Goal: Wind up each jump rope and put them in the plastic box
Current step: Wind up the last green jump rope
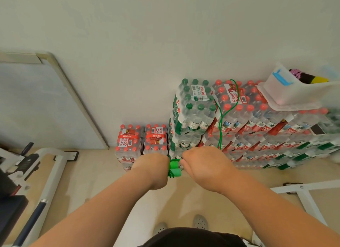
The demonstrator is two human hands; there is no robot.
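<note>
1. Between the fingers of both hands sits the green jump rope (pixel 174 171), with its two fat handles (pixel 173 164) side by side.
2. The left hand (pixel 152 168) is closed round the handles. Its fingers are curled under, and the handle ends stick out past them toward the other hand.
3. The right hand (pixel 204 165) is just beside the handles, knuckles up. Its fingers are bent down and hidden, so I cannot tell if they pinch anything.
4. The thin green cord (pixel 219 129) comes out from behind the right fingers and goes up and away in a long loop. The top of the loop lies on the big pile of water bottle packs (pixel 257 125).
5. The plastic box (pixel 294 96) is well away from the fingers, far past the right hand, on top of the pile. It is white with a blue clip (pixel 281 77).
6. Inside the box lie long things (pixel 309 77), purple, black and yellow.
7. Just past the left fingers, two small packs (pixel 141 142) of red-cap bottles stand on the floor.
8. Below both hands are two grey shoes (pixel 199 222)
</note>
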